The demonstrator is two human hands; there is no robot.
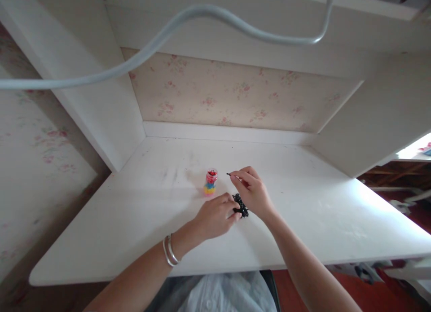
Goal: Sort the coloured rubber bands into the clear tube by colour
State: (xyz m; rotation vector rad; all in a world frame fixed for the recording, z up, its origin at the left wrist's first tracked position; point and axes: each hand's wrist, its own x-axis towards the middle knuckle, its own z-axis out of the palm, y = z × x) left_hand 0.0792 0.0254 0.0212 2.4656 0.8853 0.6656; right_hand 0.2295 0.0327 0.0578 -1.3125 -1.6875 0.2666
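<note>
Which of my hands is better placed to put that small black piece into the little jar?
Your right hand, probably: it pinches the small black piece beside the jar, while your left hand is holding the black bundle.

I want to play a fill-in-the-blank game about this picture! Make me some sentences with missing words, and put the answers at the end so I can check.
1. The silver bangles are worn on the ____ wrist.
2. The right hand pinches a small, thin piece coloured ____.
3. The wallpaper behind the desk has a pattern of pink ____.
4. The small jar stands on a surface coloured ____.

Missing words: left; black; flowers; white.
</note>
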